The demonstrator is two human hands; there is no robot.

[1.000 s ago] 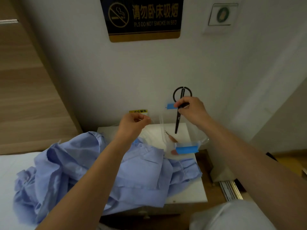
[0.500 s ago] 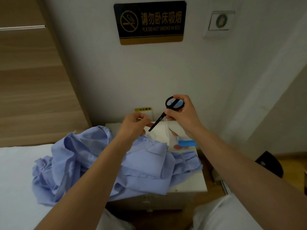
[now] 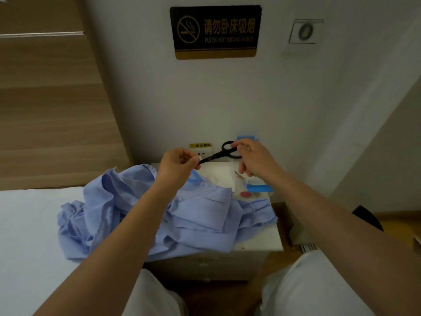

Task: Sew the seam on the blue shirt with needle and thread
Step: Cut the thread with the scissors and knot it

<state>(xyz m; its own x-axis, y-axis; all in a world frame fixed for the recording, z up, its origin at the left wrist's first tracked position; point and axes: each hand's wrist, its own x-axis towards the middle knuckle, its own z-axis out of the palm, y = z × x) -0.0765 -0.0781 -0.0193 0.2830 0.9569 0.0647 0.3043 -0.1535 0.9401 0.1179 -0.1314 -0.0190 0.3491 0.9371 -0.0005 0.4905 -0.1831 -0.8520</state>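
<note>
While facing the white nightstand (image 3: 259, 242), holds both hands raised over its far edge, close to the wall. Grips the black scissors (image 3: 216, 154) with the right hand (image 3: 254, 160): thumb and fingers curled at the loops, blades together and pointing left. Pinches a small pale thing (image 3: 200, 158) between thumb and forefinger of the left hand (image 3: 176, 166), right at the blade tips; too fine to tell whether thread, needle or neither. Curls the other left fingers into the palm.

Leaves the blue shirt (image 3: 193, 215) crumpled below the left forearm, nearer than the hands, spread from the white bed (image 3: 27, 236) at left across most of the nightstand top, one corner hanging over the near edge. Holds both hands apart from it, farther back.

Just right of the shirt, at the far right of the nightstand top: a clear packet (image 3: 239, 185) with a blue strip (image 3: 259, 188) and a round red piece (image 3: 245, 194), below the right hand. Against the wall behind the right hand: another bit of blue (image 3: 247, 138), mostly hidden. Left of it on the wall, a yellow label (image 3: 201, 145). High on the wall, a black and gold no-smoking sign (image 3: 215, 31); at far left, a wooden headboard (image 3: 50, 110).
</note>
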